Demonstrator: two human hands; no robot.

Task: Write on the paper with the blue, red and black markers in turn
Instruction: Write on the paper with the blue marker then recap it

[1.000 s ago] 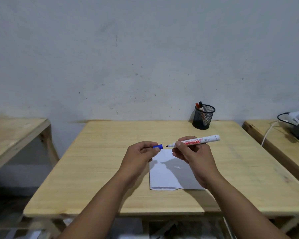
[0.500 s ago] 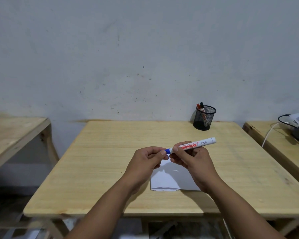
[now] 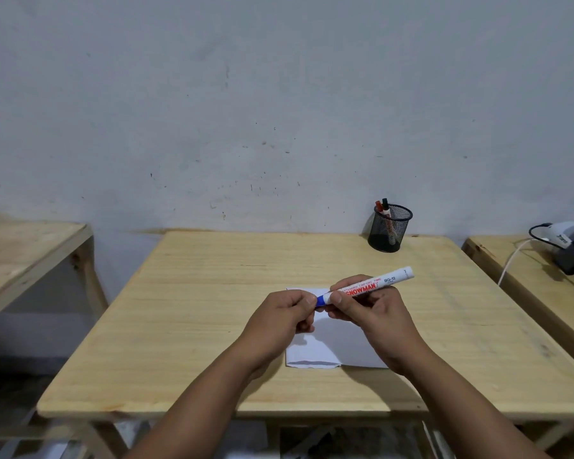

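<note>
Both hands up over the paper (image 3: 325, 346), which lies flat mid-table (image 3: 186, 313). Right hand (image 3: 375, 313) grips the white barrel of the blue marker (image 3: 375, 286), butt end pointing up-right. Left hand (image 3: 279, 321) pinches the blue cap (image 3: 320, 300), seated on the marker's tip. Red marker (image 3: 378, 206) and black marker (image 3: 385, 204) stand in the mesh cup (image 3: 390, 231), far right corner.

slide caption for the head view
Both hands, left and right, hold a blue marker above the paper.
</note>
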